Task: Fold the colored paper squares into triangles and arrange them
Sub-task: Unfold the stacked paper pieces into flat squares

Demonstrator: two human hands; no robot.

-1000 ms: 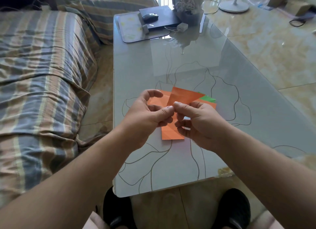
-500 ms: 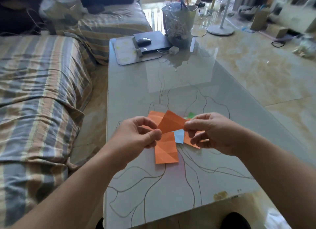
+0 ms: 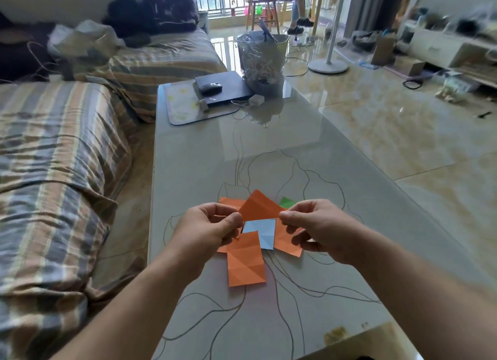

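Observation:
An orange folded triangle [image 3: 259,207] is held up above the glass table [image 3: 204,166]. My left hand [image 3: 208,226] pinches its left corner and my right hand [image 3: 316,226] pinches its right corner. Beneath it several creased paper squares lie in a loose pile: an orange square [image 3: 245,263] nearest me, a light blue square [image 3: 262,232] in the middle, another orange square [image 3: 286,242] partly under my right hand, an orange sheet's corner [image 3: 228,201] at the back left and a green sheet's corner [image 3: 287,202] behind.
A striped sofa [image 3: 53,171] runs along the table's left side. At the table's far end lie a mat [image 3: 180,107], a black laptop [image 3: 228,87] with a mouse [image 3: 211,87], and a wrapped pot [image 3: 262,61]. A fan stand [image 3: 328,66] and a seated person's legs are beyond.
My hands have drawn apart along the orange piece, from pinching close together to holding its two corners. The blue square under it has come into sight. The camera has tilted up.

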